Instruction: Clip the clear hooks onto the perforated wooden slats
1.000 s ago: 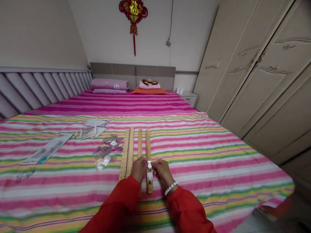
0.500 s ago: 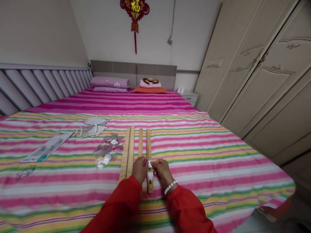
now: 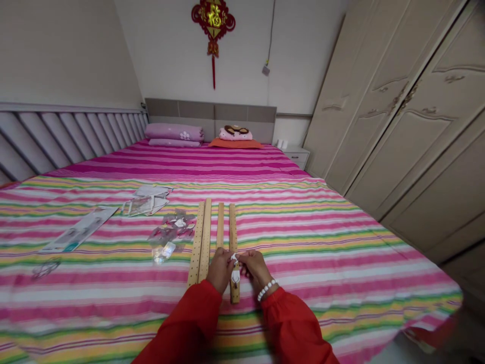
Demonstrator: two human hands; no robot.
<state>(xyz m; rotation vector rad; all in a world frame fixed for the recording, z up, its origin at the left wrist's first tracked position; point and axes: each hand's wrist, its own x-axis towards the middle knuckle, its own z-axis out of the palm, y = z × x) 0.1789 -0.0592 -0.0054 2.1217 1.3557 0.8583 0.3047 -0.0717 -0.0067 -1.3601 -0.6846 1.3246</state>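
Note:
My left hand (image 3: 219,269) and my right hand (image 3: 258,268) meet over the rightmost wooden strip (image 3: 232,227). Between their pinched fingertips is a small white hook (image 3: 234,257), partly covered by the fingers. Just below it, a second white hook (image 3: 235,276) with a metal loop lies on the same strip, near its close end. A plain wooden strip (image 3: 220,222) runs beside it, its near part hidden by my left hand. Farther left, two wooden strips with rows of holes (image 3: 196,242) lie side by side.
Left of the strips are clear plastic bags with small pieces (image 3: 174,226), a shiny wrapper (image 3: 163,251), a pile of flat packets (image 3: 148,201), a long clear package (image 3: 79,230) and a wire-like loop (image 3: 46,268). All rest on the striped bedsheet (image 3: 359,293).
The white hook between my fingertips looks slightly turned. My hands stay in about the same place over the strip, while the whole view has shifted a little.

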